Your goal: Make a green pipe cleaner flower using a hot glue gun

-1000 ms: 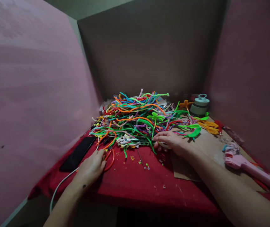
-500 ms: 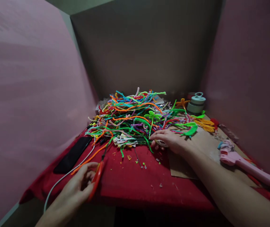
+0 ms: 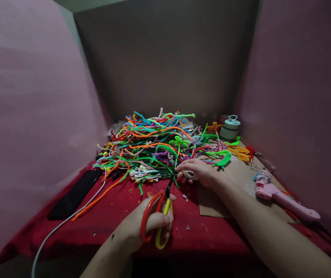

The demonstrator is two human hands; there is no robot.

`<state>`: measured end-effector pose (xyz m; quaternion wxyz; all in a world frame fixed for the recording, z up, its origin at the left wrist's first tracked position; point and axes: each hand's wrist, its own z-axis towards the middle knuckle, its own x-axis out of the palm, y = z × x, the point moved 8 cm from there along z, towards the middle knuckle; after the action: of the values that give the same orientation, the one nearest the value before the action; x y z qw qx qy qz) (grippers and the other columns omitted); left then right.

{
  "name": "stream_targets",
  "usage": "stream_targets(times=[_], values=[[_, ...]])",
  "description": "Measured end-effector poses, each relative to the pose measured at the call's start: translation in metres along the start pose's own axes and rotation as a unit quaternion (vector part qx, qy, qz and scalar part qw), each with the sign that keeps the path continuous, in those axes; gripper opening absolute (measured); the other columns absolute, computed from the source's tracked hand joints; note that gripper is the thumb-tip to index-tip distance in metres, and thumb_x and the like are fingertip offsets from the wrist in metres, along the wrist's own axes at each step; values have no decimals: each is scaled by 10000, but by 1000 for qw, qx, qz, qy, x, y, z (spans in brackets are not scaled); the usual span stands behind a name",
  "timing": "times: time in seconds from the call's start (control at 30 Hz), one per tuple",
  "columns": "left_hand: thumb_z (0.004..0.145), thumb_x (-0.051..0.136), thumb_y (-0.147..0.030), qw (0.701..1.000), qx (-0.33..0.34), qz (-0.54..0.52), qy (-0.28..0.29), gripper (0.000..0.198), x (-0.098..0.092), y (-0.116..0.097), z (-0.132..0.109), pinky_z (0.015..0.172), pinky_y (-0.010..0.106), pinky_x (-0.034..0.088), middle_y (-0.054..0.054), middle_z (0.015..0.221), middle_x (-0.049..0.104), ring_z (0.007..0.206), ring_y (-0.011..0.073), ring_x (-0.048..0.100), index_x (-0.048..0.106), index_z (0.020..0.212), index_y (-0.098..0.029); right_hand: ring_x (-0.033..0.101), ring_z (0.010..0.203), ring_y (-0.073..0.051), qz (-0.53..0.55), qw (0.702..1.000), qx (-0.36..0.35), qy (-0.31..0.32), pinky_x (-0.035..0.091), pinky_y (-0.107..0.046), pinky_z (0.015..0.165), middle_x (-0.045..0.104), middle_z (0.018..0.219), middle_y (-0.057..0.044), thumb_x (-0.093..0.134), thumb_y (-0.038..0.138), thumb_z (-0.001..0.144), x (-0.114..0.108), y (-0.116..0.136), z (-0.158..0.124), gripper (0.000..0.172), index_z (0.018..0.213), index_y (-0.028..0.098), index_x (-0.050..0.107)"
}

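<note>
My left hand (image 3: 153, 222) is closed through the handles of a pair of scissors (image 3: 146, 222), one loop red, the other yellow. Their dark blades point away from me and reach the lower stem of a green pipe-cleaner flower (image 3: 179, 142); whether they touch it I cannot tell. My right hand (image 3: 198, 172) pinches that stem near its lower end, with a white ring-shaped roll of tape (image 3: 190, 175) tucked in its fingers. Behind both hands is a heap of coloured pipe cleaners (image 3: 150, 133). A bundle of pale-tipped flower stamens (image 3: 145, 173) lies left of the stem.
A black phone (image 3: 75, 195) and a white cable (image 3: 67, 222) lie on the left of the red cloth (image 3: 119, 239). Cardboard (image 3: 216, 202) lies under my right forearm. To the right are a pink glue gun (image 3: 287, 200), yellow pipe cleaners (image 3: 240, 152) and a pale green container (image 3: 230, 127).
My left hand has brought the scissors from the left to the flower's stem and turned them forward. My right hand still holds the flower and tape. The view has shifted slightly.
</note>
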<state>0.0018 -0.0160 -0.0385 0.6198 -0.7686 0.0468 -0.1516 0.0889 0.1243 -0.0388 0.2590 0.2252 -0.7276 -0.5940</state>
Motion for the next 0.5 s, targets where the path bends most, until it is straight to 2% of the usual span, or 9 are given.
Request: stream_targets(times=[0.17,0.3,0.5], values=[[686,558,-179,999,-31,23,-6,440,-1,8,13,427,240,385,-10,551,565,449,136,513,449,1110,-139,587,441,-126,24,1000,3,-8,344,-173,329,664,566,-55,576,228,689,-1,-4,2,103,708,128,586],[681,552,-156,1000,-26,1,-17,428,-1,4,18,435,239,388,-15,565,563,456,129,514,450,1096,-142,593,433,-136,30,1000,3,4,354,-174,326,660,555,-47,566,212,700,2,-5,3,77,723,141,543],[696,545,-153,1000,-22,-3,-1,418,3,2,21,422,232,381,-20,557,553,453,125,506,448,1102,-139,596,439,-134,26,1000,4,8,371,-177,333,659,566,-52,561,210,719,2,-4,3,85,693,139,524]])
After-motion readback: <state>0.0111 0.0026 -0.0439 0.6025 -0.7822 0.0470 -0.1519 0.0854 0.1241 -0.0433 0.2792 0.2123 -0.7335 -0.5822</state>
